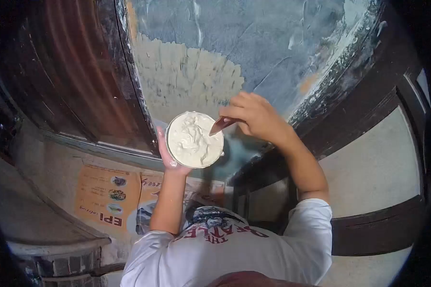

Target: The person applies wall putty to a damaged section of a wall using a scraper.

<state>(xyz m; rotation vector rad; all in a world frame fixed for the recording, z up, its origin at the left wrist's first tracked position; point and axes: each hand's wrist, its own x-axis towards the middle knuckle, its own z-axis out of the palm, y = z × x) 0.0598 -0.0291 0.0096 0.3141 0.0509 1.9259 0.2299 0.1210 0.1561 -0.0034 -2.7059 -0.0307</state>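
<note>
My left hand is wrapped round the side and underside of a round tub full of cream-coloured putty. The putty's surface is stirred into soft peaks, and smears of it cling to the hand and the tub's rim. In my right hand is a reddish-brown putty knife, gripped between thumb and fingers. Its tip points down and left, at the putty near the tub's right side; whether it touches is hard to tell.
In front stands a blue-grey wall with a patch of beige coating at its lower left. Dark wooden panels flank it on the left. Printed orange sheets lie below. A dark-framed pale panel is at the right.
</note>
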